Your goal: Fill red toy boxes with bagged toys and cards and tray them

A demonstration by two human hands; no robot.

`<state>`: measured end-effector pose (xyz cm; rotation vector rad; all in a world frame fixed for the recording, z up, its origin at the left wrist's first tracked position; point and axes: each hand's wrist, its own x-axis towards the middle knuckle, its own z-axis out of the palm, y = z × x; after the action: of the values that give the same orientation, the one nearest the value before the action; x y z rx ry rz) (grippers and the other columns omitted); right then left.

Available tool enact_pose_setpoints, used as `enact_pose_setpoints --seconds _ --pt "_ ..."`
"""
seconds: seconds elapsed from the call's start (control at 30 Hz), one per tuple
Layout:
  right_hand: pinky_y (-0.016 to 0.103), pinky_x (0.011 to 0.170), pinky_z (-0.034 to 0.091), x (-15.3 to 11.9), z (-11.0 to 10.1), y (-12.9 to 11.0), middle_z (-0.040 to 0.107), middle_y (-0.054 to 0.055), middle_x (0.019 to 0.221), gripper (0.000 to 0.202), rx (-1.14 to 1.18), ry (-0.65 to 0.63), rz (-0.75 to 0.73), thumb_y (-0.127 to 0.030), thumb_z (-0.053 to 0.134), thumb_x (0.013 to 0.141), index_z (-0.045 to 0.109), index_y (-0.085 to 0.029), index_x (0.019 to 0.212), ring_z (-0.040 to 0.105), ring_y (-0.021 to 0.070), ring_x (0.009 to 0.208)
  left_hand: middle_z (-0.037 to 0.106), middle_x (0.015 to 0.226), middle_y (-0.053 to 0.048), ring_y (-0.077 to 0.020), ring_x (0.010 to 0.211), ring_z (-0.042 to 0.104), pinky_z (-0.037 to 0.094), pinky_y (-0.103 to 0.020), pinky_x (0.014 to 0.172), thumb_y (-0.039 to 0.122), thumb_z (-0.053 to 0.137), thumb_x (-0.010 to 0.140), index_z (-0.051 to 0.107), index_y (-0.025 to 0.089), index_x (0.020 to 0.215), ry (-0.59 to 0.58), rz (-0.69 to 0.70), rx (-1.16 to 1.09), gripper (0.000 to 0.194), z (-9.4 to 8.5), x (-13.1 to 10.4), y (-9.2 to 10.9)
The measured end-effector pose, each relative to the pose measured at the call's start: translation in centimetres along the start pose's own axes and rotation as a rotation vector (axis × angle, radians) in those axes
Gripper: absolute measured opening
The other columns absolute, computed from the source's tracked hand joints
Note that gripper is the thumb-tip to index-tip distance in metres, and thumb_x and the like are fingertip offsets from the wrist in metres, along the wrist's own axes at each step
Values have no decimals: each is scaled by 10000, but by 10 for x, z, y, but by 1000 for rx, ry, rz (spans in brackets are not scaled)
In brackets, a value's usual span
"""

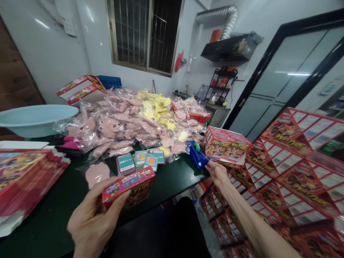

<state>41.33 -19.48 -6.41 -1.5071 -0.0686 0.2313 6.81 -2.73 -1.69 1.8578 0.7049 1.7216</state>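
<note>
My left hand grips a small red printed card box by its end, thumb in front and fingers behind. Just past the box lie teal-backed and picture-faced game cards in small piles. Beside them is a pink plush piece on a plastic bag. My right hand reaches to the near end of a blue tape dispenser holding a green-cored roll. Its fingertips are drawn together at that end; whether a strip of tape is between them is too small to see.
Bagged pink and yellow plush toys are heaped across the back of the green table. Flat red cartons and a pale blue basin stand left. A filled red display box sits right, with stacked red boxes beyond the edge.
</note>
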Motion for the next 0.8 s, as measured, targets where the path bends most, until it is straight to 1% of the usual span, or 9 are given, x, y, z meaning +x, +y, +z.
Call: enact_pose_setpoints --seconds 0.1,0.23,0.3,0.37,0.43,0.53,0.6,0.7,0.8 --pt "339 728 533 5 2 11 601 60 1045 256 -90 11 -32 -299 544 891 560 -138 1090 610 158 860 684 888 20 -101 679 617 511 -194 668 207 732 679 651 234 1020 15 -61 -1 352 1 0 1" --pt "340 732 524 11 -2 9 605 50 1040 259 -263 19 -118 -318 550 885 574 -134 1065 607 166 863 683 908 13 -101 692 620 511 -194 672 200 750 657 654 225 1009 2 -51 16 365 1 0 -3" --pt "335 730 506 7 -6 5 619 35 941 209 -335 24 -189 -316 581 859 611 -123 935 599 159 826 688 905 10 -103 698 629 514 -189 659 194 753 652 652 214 996 -7 -26 10 359 0 0 -4" --pt "349 741 474 -4 -8 2 609 35 793 205 -381 37 -272 -310 642 783 616 -129 690 577 180 798 692 892 9 -105 700 638 518 -189 655 187 746 661 645 205 990 -23 -7 -4 345 -1 0 -3" --pt "366 750 441 -29 -6 -1 584 47 700 260 -397 48 -350 -313 684 689 562 -161 517 552 218 789 695 890 6 -111 708 647 525 -195 661 179 735 675 635 202 996 -48 1 -21 337 -1 0 -1" --pt "332 702 426 -93 9 -10 590 29 680 198 -385 -28 -423 -357 673 660 609 -183 592 538 205 720 695 897 5 -114 718 655 531 -196 667 166 721 691 624 208 1006 -73 -8 -44 332 -1 0 2" --pt "279 606 409 -146 27 -22 547 -15 590 199 -332 -275 -404 -374 624 748 613 -195 661 505 149 590 692 903 3 -116 734 658 533 -199 679 153 718 694 617 212 1013 -74 -16 -59 340 -1 0 5" --pt "239 562 388 -214 65 -43 516 -33 563 212 -57 -604 -345 -328 585 831 585 -199 664 487 108 552 689 919 -6 -127 768 662 537 -210 696 150 720 693 614 211 1011 -78 -6 -68 340 -2 -1 10" --pt "226 518 390 -246 99 -57 517 -33 562 217 190 -725 -196 -327 587 842 591 -191 673 476 92 514 692 917 -13 -134 773 666 539 -214 690 170 728 691 622 208 987 -94 14 -52 316 -4 -2 13"
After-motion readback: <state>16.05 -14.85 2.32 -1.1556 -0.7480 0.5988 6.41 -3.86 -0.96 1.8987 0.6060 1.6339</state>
